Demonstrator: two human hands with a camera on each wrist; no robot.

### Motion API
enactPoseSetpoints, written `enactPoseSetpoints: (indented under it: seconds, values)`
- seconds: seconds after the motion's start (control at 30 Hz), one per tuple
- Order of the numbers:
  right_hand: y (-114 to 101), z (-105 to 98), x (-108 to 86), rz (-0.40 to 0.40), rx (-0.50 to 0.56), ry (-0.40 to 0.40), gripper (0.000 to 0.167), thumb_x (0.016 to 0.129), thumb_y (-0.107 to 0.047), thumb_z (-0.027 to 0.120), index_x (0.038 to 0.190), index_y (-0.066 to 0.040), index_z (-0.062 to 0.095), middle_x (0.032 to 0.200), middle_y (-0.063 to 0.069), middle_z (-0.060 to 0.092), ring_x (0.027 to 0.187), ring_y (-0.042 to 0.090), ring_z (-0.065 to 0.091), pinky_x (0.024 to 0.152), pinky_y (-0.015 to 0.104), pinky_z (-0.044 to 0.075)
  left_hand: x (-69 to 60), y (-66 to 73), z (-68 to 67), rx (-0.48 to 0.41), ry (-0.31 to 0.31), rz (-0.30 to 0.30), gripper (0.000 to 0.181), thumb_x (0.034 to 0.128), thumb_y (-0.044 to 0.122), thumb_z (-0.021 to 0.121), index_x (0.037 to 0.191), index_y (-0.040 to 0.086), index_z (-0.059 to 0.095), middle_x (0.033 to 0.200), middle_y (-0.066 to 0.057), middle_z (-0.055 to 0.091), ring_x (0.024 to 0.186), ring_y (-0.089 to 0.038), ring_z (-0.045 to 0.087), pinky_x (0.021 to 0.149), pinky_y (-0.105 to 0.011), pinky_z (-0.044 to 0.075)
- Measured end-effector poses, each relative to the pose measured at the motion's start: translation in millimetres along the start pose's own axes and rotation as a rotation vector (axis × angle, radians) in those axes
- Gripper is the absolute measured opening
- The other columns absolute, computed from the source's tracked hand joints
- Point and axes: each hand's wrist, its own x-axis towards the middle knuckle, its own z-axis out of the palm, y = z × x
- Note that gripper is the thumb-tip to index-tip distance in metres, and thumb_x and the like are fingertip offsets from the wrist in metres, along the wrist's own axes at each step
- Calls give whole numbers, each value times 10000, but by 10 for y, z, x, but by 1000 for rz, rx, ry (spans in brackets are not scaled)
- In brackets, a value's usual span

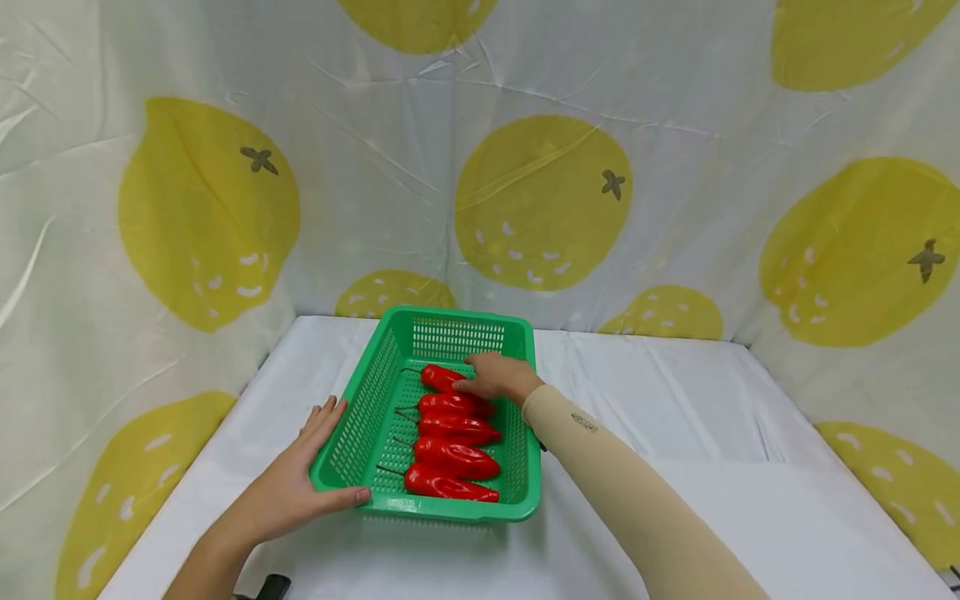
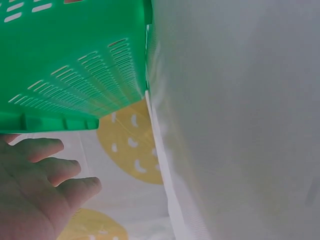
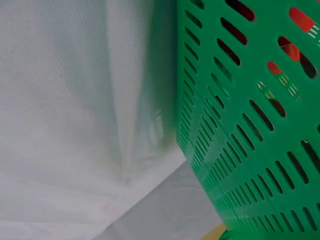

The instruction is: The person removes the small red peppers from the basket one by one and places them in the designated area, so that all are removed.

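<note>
A green plastic basket (image 1: pixel 525 492) with slotted walls stands on the white table. In it several glossy red peppers (image 1: pixel 453 458) lie crosswise in a column, thin stems to the left. My right hand (image 1: pixel 501 375) reaches over the right wall and holds the farthest red pepper (image 1: pixel 437 377) between thumb and fingers, covering its right end. My left hand (image 1: pixel 311 471) rests at the near left corner, thumb on the front rim, straight fingers along the left side. In the left wrist view, the left fingers (image 2: pixel 65 170) extend beside the basket wall (image 2: pixel 75 60). The right wrist view shows only the slotted wall (image 3: pixel 240 150), not the hand.
White cloth covers the table (image 1: pixel 675 517) around the basket. A curtain (image 1: pixel 375 183) printed with yellow lemons surrounds the back and sides. A small black object (image 1: pixel 273 587) shows at the bottom edge, near the left forearm.
</note>
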Motion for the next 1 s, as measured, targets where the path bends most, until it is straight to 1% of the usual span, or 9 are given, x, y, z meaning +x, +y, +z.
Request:
enactPoseSetpoints:
  seconds: [0.13,0.23,0.37,0.47,0.57,0.73,0.8,0.87,1.0]
  values:
    - [-6,-15,28,-2,33,11,654,973,-513,598,1497,-135,499,1436,48,558,1300,230,517,1050,451,441,-6,16,-13,7,2,-4,1147,776,456,853,1637,205,138,1681,-60,66,1520,-386,8,1024,-791,206]
    - [-4,-29,47,-30,70,9,648,972,-484,619,1491,-114,501,1427,57,566,1291,234,524,1062,437,433,-2,25,-20,9,8,-6,1145,778,452,853,1637,201,140,1682,-54,67,1521,-380,10,1020,-794,211]
    - [-1,-27,66,-68,123,-17,624,965,-422,664,1462,-72,525,1403,82,581,1261,241,542,1065,407,433,6,18,-11,7,9,-11,1138,779,438,855,1637,195,147,1682,-52,69,1522,-377,10,1024,-792,209]
    - [-8,-11,67,-69,147,-45,588,964,-381,678,1436,-54,551,1377,101,597,1232,248,559,1044,395,454,-1,9,-5,6,3,-17,1140,778,444,855,1636,192,148,1682,-56,67,1522,-377,5,1030,-789,204]
    - [-11,-2,62,-60,162,-57,570,967,-359,681,1431,-53,557,1350,116,611,1208,254,576,1020,391,475,-8,13,-9,11,1,-18,1142,775,456,854,1637,200,149,1682,-58,68,1523,-375,5,1033,-787,202]
    - [-15,4,78,-64,142,-60,570,978,-371,665,1440,-58,552,1310,114,640,1166,236,602,1009,370,482,-15,35,-29,15,3,-12,1137,779,447,852,1637,204,147,1681,-69,71,1522,-378,8,1032,-787,202]
    - [-17,9,84,-73,137,-68,525,982,-361,661,1397,-46,596,1260,105,665,1109,221,620,982,353,497,-19,36,-31,12,1,-13,1135,780,443,852,1637,200,148,1682,-74,72,1522,-382,9,1030,-788,205]
    - [-14,12,87,-78,145,-71,470,984,-342,664,1340,-35,642,1182,93,692,1020,204,633,925,331,519,-21,33,-30,11,-1,-14,1137,778,448,854,1636,196,151,1681,-76,69,1521,-384,6,1033,-787,201]
    - [6,10,90,-80,229,-36,355,985,-277,675,1230,-21,698,1050,64,701,843,160,630,771,286,545,-10,13,-18,7,4,-10,1146,769,458,859,1635,190,158,1681,-72,71,1522,-378,5,1045,-778,193]
